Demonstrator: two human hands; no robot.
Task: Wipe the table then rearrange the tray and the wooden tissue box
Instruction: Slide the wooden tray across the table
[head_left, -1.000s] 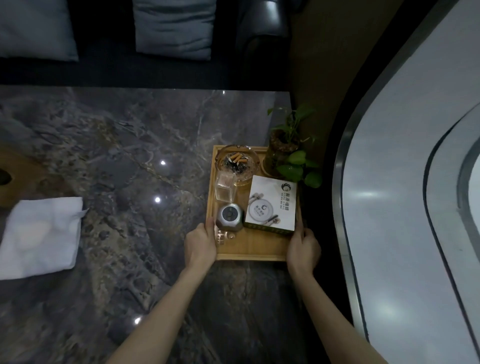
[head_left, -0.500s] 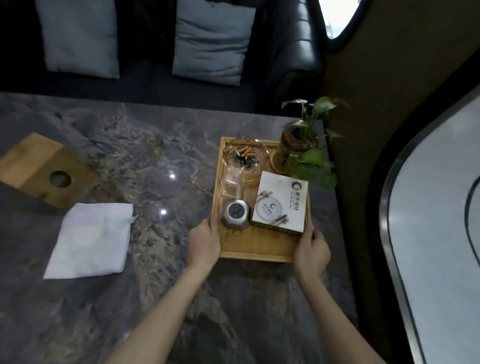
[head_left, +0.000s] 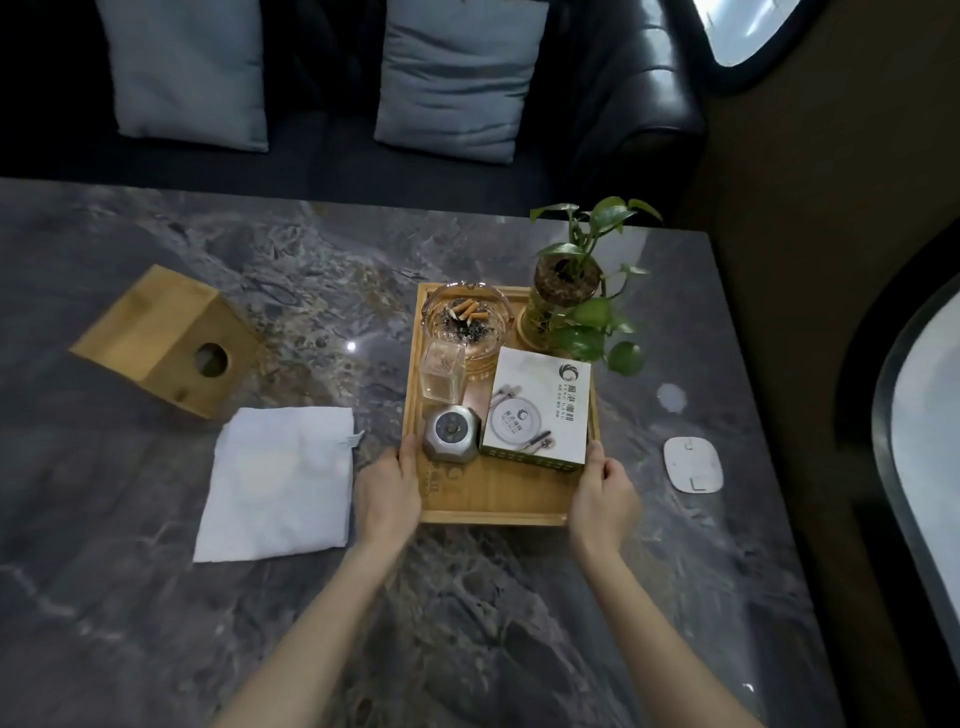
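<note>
Dark marble table (head_left: 467, 597), sofa beyond at 12 o'clock. Wooden tray (head_left: 498, 499) at centre, carrying ashtray (head_left: 467, 317), plant (head_left: 566, 306) and white box (head_left: 537, 405); left hand (head_left: 387, 493) and right hand (head_left: 602, 499) grip its side rims. Wooden tissue box (head_left: 161, 338) at 10 o'clock, on its side; white cloth (head_left: 278, 483) at 9 o'clock just beside the tray.

left hand (head_left: 387, 491): bare, no rings | right hand (head_left: 602, 499): bare | forearms: unsleeved

Single head-worn view, high above the desk (head_left: 467, 597), angled forward and down; sofa (head_left: 332, 156) at 12 o'clock, both forearms entering from 6 o'clock.
</note>
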